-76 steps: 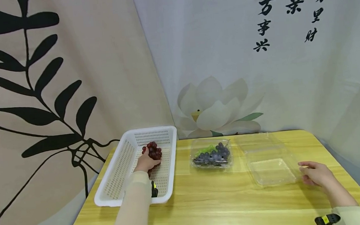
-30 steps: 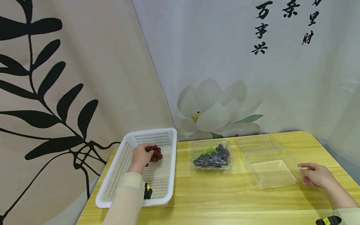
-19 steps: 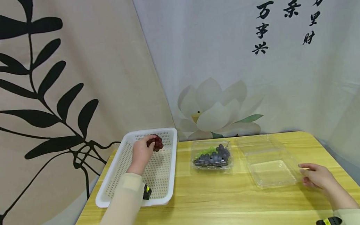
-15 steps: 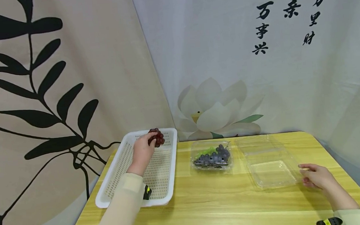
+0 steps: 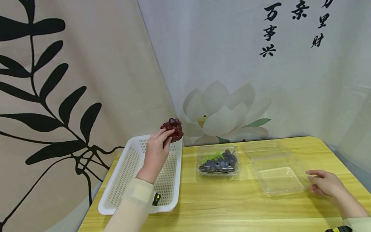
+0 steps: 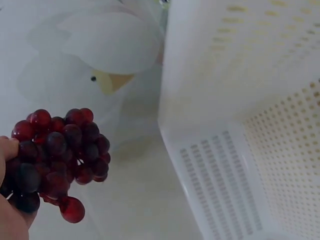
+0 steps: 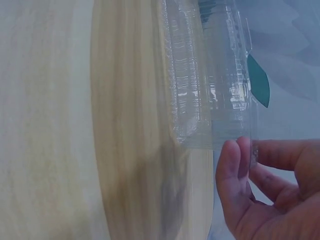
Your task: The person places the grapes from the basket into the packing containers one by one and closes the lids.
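Note:
My left hand (image 5: pixel 157 150) holds a bunch of dark red grapes (image 5: pixel 174 125) above the back right corner of the white basket (image 5: pixel 178 167). In the left wrist view the red grapes (image 6: pixel 65 145) hang outside the basket wall (image 6: pixel 200 65), with only part of the fingers visible. At the right, my right hand (image 5: pixel 327 185) pinches the side rim of a clear plastic box (image 5: pixel 278 181), which lies with its lid folded back. In the right wrist view, fingers (image 7: pixel 231 162) sit on both sides of that rim.
A second clear box (image 5: pixel 203 171), closed, stands mid-table with green grapes (image 5: pixel 212 155) and black grapes (image 5: pixel 219 163) inside. All of this rests on a yellow wood-grain table (image 5: pixel 230 206). Behind it hangs a printed cloth (image 5: pixel 220 56).
My left hand has picked the red grapes up from the basket floor and carried them up and right to its back corner. The right hand and open box have shifted slightly left.

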